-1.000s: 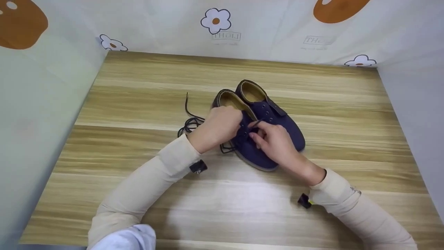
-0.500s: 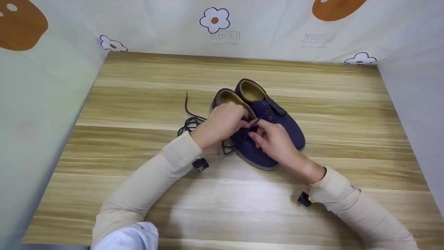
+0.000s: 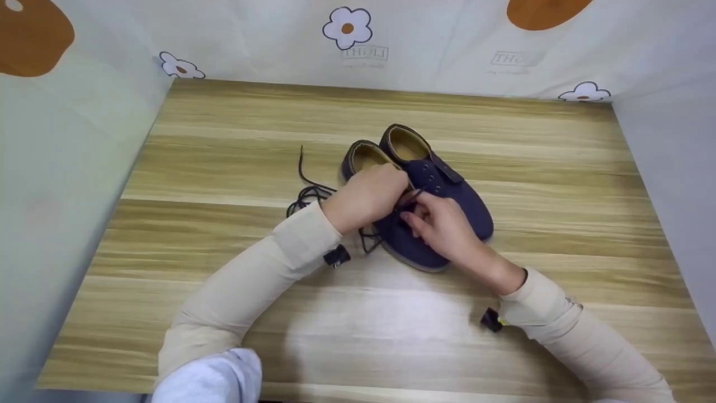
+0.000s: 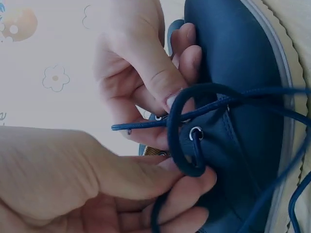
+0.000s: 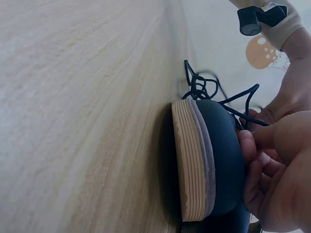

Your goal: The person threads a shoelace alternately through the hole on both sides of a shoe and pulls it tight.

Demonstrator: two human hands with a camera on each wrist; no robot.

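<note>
pinching lace: left hand; right hand, cannot tell. near shoe, one eyelet threaded, seems part-laced; second shoe, at two o'clock, looks unlaced.

Looks like a small screened-off booth, hard to place as home, lab or workshop. Has a wood-grain desk closed in on three sides by pale sheeting, printed with white flowers, orange-brown shapes and faint mirror-reversed lettering. Includes small black cameras worn at both wrists.
</note>
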